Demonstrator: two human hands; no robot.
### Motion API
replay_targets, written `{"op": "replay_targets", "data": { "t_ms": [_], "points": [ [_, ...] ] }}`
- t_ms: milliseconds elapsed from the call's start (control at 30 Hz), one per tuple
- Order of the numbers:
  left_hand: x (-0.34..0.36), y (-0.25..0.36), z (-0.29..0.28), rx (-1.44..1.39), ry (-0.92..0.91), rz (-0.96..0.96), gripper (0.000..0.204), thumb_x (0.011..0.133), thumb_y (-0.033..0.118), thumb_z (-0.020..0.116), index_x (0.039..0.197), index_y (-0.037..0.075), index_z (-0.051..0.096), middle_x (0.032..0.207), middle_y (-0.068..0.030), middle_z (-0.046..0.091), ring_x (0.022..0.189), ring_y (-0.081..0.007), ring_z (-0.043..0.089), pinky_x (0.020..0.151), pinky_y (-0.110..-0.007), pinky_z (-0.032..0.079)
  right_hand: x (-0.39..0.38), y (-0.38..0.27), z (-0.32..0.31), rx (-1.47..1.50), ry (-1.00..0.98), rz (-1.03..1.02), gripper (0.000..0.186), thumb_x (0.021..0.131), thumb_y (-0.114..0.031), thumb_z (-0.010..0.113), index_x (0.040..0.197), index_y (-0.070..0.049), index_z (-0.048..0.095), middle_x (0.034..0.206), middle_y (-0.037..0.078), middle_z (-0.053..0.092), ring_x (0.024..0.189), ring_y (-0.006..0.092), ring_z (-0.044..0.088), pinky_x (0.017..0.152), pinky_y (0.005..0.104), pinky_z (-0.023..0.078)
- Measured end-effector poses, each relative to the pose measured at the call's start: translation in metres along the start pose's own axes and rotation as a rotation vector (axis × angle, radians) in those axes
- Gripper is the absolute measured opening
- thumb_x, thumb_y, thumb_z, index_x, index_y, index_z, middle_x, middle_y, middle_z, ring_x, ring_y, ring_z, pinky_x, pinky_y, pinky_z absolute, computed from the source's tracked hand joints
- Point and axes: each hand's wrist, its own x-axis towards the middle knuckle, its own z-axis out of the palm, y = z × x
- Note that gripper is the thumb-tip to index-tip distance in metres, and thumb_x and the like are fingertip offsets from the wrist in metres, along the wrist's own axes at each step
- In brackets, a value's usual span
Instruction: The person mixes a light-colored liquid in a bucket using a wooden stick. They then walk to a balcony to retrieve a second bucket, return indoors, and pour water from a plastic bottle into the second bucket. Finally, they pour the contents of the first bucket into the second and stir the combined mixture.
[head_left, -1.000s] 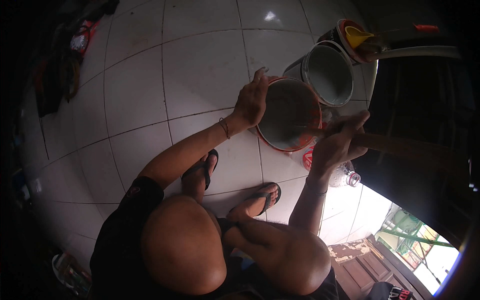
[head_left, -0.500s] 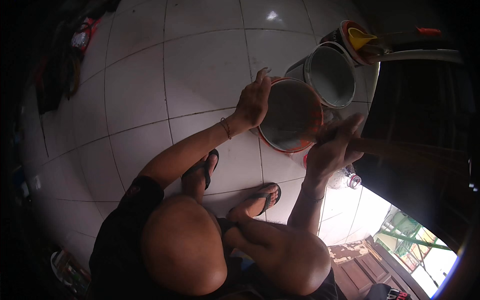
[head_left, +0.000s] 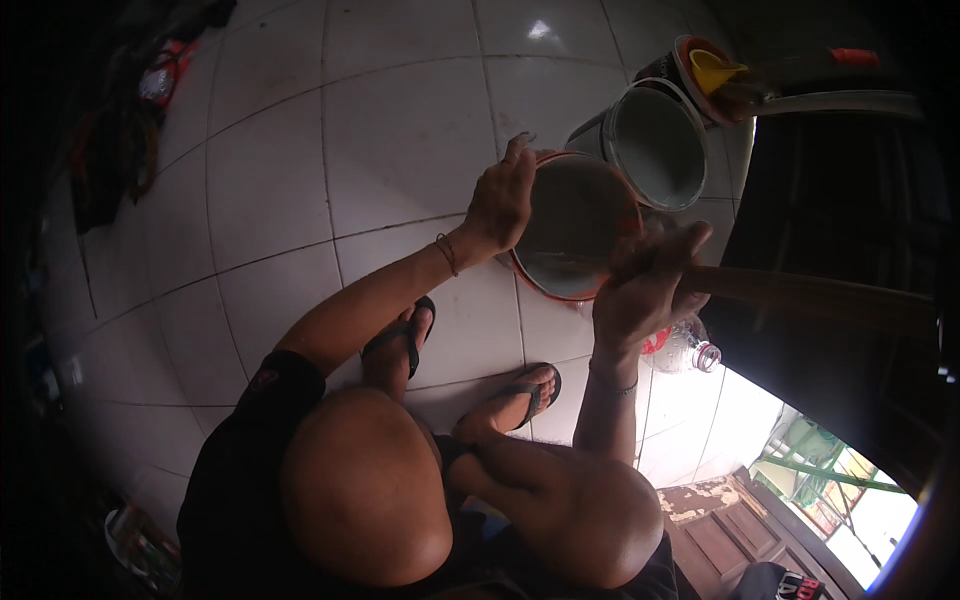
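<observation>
The right hand (head_left: 648,285) was closed around a wooden stick (head_left: 800,285), which ran off to the right across a dark panelled surface (head_left: 830,200) and led on the other side toward the mouth of the bucket (head_left: 561,297); how far it reached inside could not be told in the dim light. The left hand (head_left: 502,205) lay against the left edge of the bucket, its fingers extended and close together; whether it pinched the rim could not be determined. The bucket stood between the two hands on the tiled floor (head_left: 410,130), mouth toward the viewer, with orange marks on its rim and inner wall. A thin cord (head_left: 446,256) circled the left wrist and a thin band (head_left: 614,387) the right. Just below the right hand lay a clear bottle (head_left: 688,347), its neck pointing right. Beyond the bucket, up and to the right, stood a grey bucket (head_left: 590,136), and past that a dark bucket (head_left: 655,69) with an orange rim and a yellow funnel (head_left: 712,72) at its mouth. Nearer the person, sandals (head_left: 525,391) were worn on both feet. A brown door (head_left: 720,532) with flaking paint was noted at lower right.
</observation>
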Motion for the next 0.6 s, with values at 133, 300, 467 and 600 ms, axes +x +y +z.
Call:
{"op": "replay_targets", "data": {
  "t_ms": [133,300,467,600],
  "points": [
    [0.006,0.013,-0.007,-0.177,-0.022,-0.129,0.031,0.096,0.007,0.039,0.123,-0.005,0.048,0.126,-0.0385,0.047,0.089,-0.0491,0.060,0.081,-0.053,0.051,0.018,0.016,0.003,-0.015,0.257,-0.200,0.055,0.109,-0.033,0.041,0.060,-0.009,0.043,0.048,0.000,0.044,0.039,0.0082,0.041,0.041,0.0234,0.031],
    [0.001,0.001,-0.004,0.031,0.087,0.130,0.035,0.089,0.000,0.046,0.123,-0.005,0.047,0.129,-0.0379,0.044,0.087,-0.0493,0.060,0.078,-0.054,0.051,0.017,0.012,-0.019,-0.298,0.209,-0.110,0.056,0.109,-0.037,0.042,0.059,-0.010,0.046,0.047,0.000,0.044,0.039,0.0076,0.041,0.040,0.0219,0.033],
    [0.002,-0.003,0.001,-0.119,-0.018,-0.051,0.036,0.089,0.001,0.046,0.125,-0.006,0.046,0.127,-0.0373,0.046,0.088,-0.0494,0.060,0.080,-0.054,0.050,0.006,0.003,0.004,-0.032,-0.032,-0.002,0.053,0.108,-0.036,0.043,0.063,-0.010,0.047,0.049,-0.001,0.045,0.040,0.0070,0.042,0.039,0.0204,0.034],
    [0.007,0.007,-0.002,-0.306,-0.063,-0.224,0.038,0.089,0.001,0.047,0.126,-0.007,0.045,0.128,-0.0382,0.046,0.087,-0.0494,0.060,0.080,-0.053,0.050,0.021,0.019,0.004,-0.065,0.200,-0.156,0.057,0.108,-0.040,0.041,0.060,-0.010,0.045,0.048,-0.001,0.044,0.040,0.0079,0.042,0.040,0.0199,0.034]
  ]
}}
